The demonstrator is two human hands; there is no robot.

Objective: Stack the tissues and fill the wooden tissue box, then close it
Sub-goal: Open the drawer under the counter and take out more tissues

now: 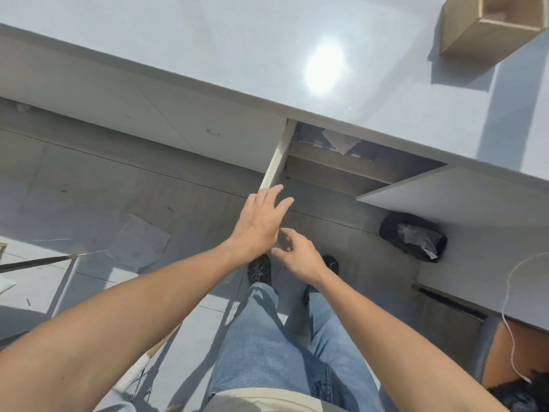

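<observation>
The wooden tissue box (487, 23) stands on the white countertop (208, 49) at the far right, its open side showing. Below the counter a cabinet stands open, and a white tissue-like sheet (338, 141) lies on its upper shelf. My left hand (261, 224) reaches forward with fingers spread, just under the edge of the left cabinet door (271, 171). My right hand (297, 257) is beside it, lower, fingers loosely apart and empty. Neither hand touches the box or the sheet.
The right cabinet door (445, 188) swings out wide. A black bin (413, 236) with crumpled paper sits on the floor beneath it. A flat sheet of paper (139, 242) lies on the floor at left. My legs and shoes are below the hands.
</observation>
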